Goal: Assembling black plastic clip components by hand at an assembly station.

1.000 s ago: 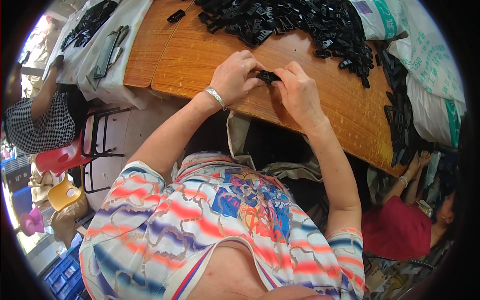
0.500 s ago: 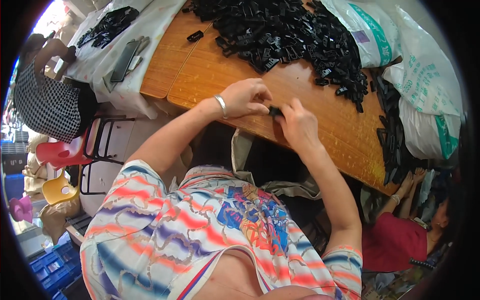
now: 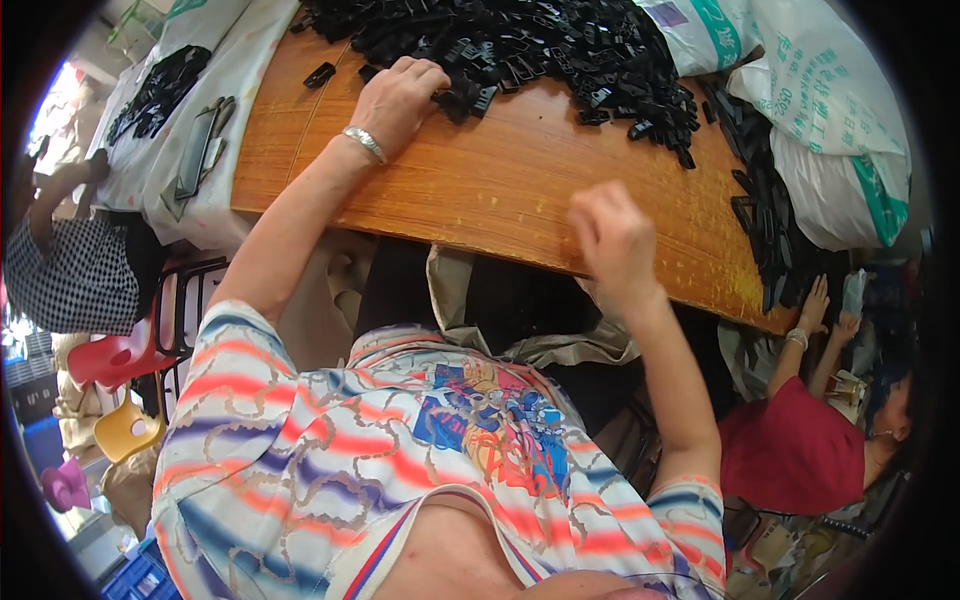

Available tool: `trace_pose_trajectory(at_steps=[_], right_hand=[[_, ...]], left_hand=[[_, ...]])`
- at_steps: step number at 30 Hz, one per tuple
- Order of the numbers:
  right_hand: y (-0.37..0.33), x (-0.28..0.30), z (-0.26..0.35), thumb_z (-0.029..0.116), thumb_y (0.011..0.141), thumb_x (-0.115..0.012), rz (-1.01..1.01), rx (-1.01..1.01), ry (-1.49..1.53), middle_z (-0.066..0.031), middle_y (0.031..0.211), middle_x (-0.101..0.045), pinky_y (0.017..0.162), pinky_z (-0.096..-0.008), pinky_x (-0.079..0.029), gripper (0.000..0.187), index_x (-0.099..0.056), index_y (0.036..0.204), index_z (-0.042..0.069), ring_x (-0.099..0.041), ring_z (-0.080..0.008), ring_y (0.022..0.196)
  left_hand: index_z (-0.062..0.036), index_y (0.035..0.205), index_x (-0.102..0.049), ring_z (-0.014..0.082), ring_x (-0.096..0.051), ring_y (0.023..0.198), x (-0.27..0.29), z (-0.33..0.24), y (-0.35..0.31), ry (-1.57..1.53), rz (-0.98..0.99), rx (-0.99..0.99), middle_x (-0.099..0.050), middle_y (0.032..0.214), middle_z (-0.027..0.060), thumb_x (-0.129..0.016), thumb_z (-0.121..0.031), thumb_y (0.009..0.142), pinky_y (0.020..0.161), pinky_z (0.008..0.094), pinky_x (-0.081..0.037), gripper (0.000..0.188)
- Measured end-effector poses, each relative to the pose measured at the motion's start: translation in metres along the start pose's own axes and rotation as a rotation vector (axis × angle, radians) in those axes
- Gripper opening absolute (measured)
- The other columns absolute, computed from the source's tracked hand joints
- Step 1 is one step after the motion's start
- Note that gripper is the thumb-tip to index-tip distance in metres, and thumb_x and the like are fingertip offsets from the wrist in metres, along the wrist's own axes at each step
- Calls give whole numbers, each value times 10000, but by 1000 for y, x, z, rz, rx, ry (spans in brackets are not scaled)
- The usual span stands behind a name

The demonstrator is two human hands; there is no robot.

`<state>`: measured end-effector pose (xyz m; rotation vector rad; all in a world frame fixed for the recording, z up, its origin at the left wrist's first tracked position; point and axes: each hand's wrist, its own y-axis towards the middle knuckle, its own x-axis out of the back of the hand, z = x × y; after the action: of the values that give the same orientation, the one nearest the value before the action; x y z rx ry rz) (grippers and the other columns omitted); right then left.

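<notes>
At the near left edge of a heap of small black plastic pieces [image 3: 520, 50], my left hand [image 3: 392, 105] has its fingers curled in. Its fingertips close on a black plastic piece that they mostly hide. My right hand [image 3: 618, 235] hovers over the table's front edge with bent fingers. Motion smears it, and whether anything is in it cannot be made out. The pieces look like flat clips or buckles with slots. One loose piece [image 3: 320, 75] lies on the wooden table [image 3: 480, 200] left of the heap.
White plastic bags [image 3: 830, 140] with green print stand at the right, beside more long black pieces [image 3: 765, 215]. A co-worker in a red top [image 3: 795, 450] sits at the right. Another in a checked top [image 3: 75, 275] is at the left by a cloth-covered table. A red chair [image 3: 115, 355] stands nearby.
My hands have parted from the small black piece they held together. The left has moved up and left to the heap; the right stays near the front edge, moving. The view has shifted slightly.
</notes>
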<state>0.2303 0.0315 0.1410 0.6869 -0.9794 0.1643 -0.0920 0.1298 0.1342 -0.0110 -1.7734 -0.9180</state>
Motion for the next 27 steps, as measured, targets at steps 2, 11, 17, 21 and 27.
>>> trace_pose_trajectory(at_steps=[2, 11, 17, 21, 27], right_hand=[[26, 0, -31, 91, 865, -672, -66, -80, -147, -111, 997, -630, 672, -426, -555, 104, -674, 968, 79, -670, -348, 800], [86, -30, -97, 126, 835, -725, 10, -124, -288, -132, 1045, -647, 754, -451, -546, 224, -663, 1046, 84, -669, -364, 880], [67, -25, -58, 46, 821, -727, 37, -135, 74, -122, 911, -642, 694, -360, -535, 203, -685, 1020, 45, -658, -274, 789], [53, -32, 5, 34, 793, -737, 79, -38, 241, -130, 912, -618, 695, -378, -534, 226, -685, 1012, 48, -652, -310, 788], [49, -43, 18, 10, 784, -733, 69, 40, 202, -134, 933, -592, 689, -417, -528, 215, -677, 990, 36, -649, -349, 796]], left_hand=[[-59, 1049, -642, 289, -603, 1047, 3, -11, -1, -40, -19, 10, -662, 1087, 75, -717, 1, 755, 889, 386, -513, 309], [-67, 1061, -661, 307, -590, 999, -20, -93, -34, -410, 159, 141, -631, 1012, 96, -735, -113, 781, 855, 390, -502, 293], [-69, 1069, -664, 306, -560, 964, -16, -85, -41, -416, 94, 179, -598, 971, 91, -755, -133, 774, 852, 385, -486, 316], [-65, 1031, -672, 290, -558, 937, -18, -85, -41, -399, 89, 171, -595, 940, 79, -762, -142, 774, 827, 380, -485, 282], [-62, 1000, -676, 282, -558, 922, -24, -86, -42, -412, 85, 183, -600, 934, 80, -760, -145, 779, 814, 376, -483, 251]])
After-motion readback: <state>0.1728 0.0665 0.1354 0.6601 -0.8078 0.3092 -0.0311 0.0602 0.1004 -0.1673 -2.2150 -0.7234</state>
